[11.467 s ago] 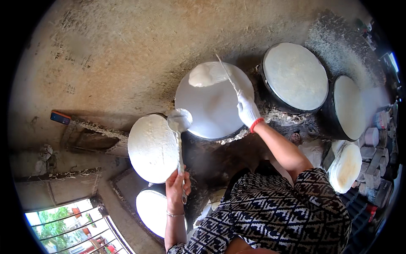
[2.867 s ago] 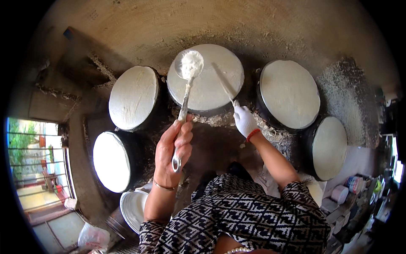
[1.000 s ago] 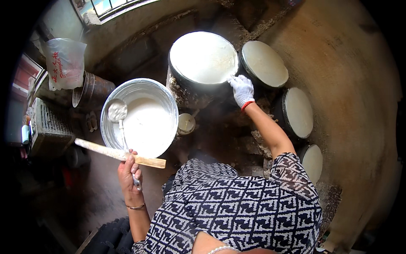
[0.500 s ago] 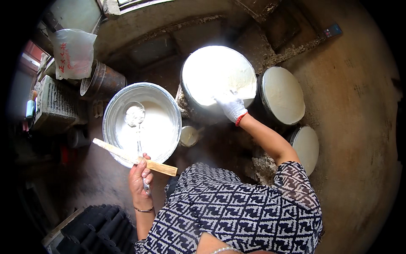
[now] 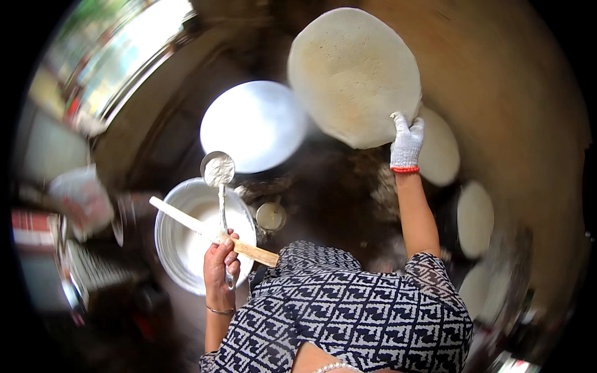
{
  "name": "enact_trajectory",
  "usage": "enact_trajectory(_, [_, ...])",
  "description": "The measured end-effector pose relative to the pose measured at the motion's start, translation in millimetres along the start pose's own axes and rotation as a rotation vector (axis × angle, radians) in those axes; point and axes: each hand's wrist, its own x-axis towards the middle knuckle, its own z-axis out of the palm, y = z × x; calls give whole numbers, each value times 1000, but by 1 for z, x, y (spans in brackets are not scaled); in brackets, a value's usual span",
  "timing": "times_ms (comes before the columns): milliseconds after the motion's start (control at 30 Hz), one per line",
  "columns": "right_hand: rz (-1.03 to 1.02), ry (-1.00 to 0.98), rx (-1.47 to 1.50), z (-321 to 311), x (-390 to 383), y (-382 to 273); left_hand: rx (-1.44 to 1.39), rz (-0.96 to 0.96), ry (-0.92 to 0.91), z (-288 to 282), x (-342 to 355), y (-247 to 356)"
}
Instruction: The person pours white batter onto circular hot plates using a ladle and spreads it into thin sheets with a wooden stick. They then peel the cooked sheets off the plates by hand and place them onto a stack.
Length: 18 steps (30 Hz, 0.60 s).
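Note:
My right hand [image 5: 406, 143], in a white glove, pinches the lower right edge of a large round pancake [image 5: 354, 74]. The pale sheet is lifted off to the right of a round griddle [image 5: 252, 124], whose surface gleams bare and white. In my left hand [image 5: 221, 260] are two tools together: a metal ladle [image 5: 219, 171] with white batter in its bowl, and a flat wooden scraper [image 5: 254, 252] lying crosswise. Both are over a tub [image 5: 163, 248] of white batter, with the ladle's bowl above its far rim.
To the right stand more round griddles carrying pale sheets: one pancake [image 5: 439, 149] partly behind the lifted one, another [image 5: 475, 219] nearer. A small pale container [image 5: 271, 216] sits beside the tub. At left hang a plastic bag [image 5: 84, 193] and a ribbed box-like appliance [image 5: 99, 264], both blurred.
My right hand has pulled the pancake off the griddle and raised it to the right. The ladle and scraper stay in my left hand. The view has turned to the right.

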Motion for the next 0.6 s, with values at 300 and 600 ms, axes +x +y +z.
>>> enact_trajectory(300, [8, 825, 258, -352, -352, -148, 276, -407, -492, -7, -72, 24])
enact_trajectory(600, [-178, 1123, -1406, -439, -500, -500, 388, -753, -675, 107, -148, 94])
